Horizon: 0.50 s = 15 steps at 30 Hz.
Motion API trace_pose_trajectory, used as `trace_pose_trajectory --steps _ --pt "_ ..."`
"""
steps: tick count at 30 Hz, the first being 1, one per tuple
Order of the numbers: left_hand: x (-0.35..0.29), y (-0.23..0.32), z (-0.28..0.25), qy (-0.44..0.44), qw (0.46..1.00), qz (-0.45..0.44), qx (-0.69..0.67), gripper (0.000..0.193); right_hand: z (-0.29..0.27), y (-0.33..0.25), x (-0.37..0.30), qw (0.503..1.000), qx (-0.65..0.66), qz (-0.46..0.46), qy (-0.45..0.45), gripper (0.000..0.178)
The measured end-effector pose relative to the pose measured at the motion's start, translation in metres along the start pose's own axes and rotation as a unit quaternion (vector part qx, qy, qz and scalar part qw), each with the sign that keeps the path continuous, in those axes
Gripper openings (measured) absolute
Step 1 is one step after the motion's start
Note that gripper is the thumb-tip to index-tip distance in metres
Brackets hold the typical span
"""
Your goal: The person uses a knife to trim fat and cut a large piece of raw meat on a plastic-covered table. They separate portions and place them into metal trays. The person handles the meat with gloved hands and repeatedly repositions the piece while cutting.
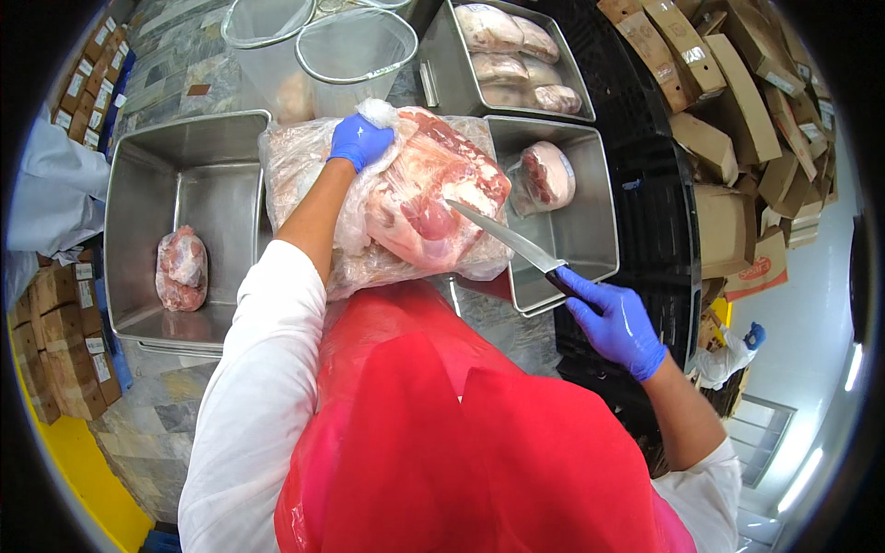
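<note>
A large slab of raw meat lies in front of me on a pile wrapped in clear plastic. My left hand, in a blue glove, is closed on the bunched plastic film at the meat's far left edge. In my right hand, also gloved in blue, is a knife with a black handle. Its blade points up and left, with the tip over the meat's surface; whether it touches cannot be told.
A steel tub at left holds one meat piece. Another tub at right holds a wrapped piece. Bagged meat fills a far tub. Clear bins stand behind. Black crates and cardboard boxes line the right.
</note>
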<state>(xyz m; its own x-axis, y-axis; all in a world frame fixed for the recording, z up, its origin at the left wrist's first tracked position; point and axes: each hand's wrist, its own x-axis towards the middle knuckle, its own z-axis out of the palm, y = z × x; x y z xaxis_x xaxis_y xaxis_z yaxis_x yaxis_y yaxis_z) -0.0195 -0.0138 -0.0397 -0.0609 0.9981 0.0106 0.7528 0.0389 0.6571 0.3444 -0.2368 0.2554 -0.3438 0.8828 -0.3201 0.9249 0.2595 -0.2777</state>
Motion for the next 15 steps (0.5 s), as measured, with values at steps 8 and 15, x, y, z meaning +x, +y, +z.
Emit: trace_pose_trajectory --steps 8,15 --pt "-0.008 -0.01 0.012 0.014 0.998 -0.044 -0.036 0.044 -0.058 -0.042 0.079 0.978 -0.16 -0.014 -0.136 0.033" --pt "-0.017 0.002 0.006 0.032 0.993 -0.08 -0.078 0.041 0.015 -0.003 0.047 0.989 -0.127 -0.042 -0.069 0.049"
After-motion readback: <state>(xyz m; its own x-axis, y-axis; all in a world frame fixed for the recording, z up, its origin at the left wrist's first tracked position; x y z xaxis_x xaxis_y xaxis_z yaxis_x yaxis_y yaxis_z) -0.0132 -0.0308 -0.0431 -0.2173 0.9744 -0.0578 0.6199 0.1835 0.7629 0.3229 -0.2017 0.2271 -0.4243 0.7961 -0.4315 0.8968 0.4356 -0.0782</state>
